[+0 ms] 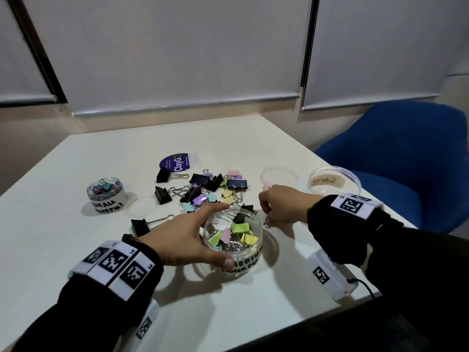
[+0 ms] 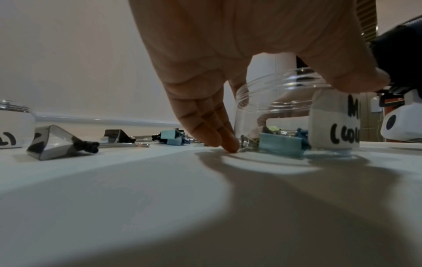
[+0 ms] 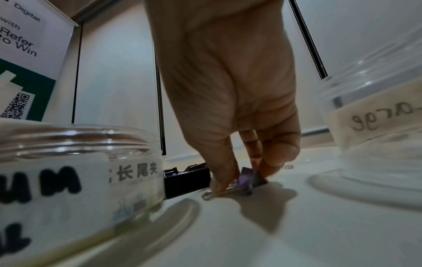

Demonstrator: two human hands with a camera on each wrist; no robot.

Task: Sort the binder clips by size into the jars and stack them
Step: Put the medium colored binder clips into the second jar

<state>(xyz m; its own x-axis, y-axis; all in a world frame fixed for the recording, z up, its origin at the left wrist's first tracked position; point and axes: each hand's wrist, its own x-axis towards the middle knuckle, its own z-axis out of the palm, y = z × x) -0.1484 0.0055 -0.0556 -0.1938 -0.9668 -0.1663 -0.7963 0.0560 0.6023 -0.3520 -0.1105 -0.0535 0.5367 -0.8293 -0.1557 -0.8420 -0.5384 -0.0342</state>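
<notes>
My left hand (image 1: 223, 235) cups the open clear medium jar (image 1: 232, 260), thumb on its near side and fingers along the far side with tips down on the table (image 2: 228, 144). Green, pink and yellow clips lie inside the jar. Just right of that jar, my right hand (image 1: 266, 219) pinches a small purple binder clip (image 3: 247, 178) that rests on the table, its wire handle (image 1: 267, 224) sticking out below the fingers. A mixed pile of black and pastel clips (image 1: 203, 189) lies behind the jar. The small jar (image 1: 106, 193) stands left, the large jar (image 1: 335, 181) far right.
Two clear lids lie on the white table, one (image 1: 140, 205) beside the small jar and one (image 1: 278, 176) beside the large jar. A purple packet (image 1: 177, 161) sits behind the pile. A single black clip (image 1: 142, 226) lies by my left wrist. A blue chair (image 1: 406, 153) stands at the right.
</notes>
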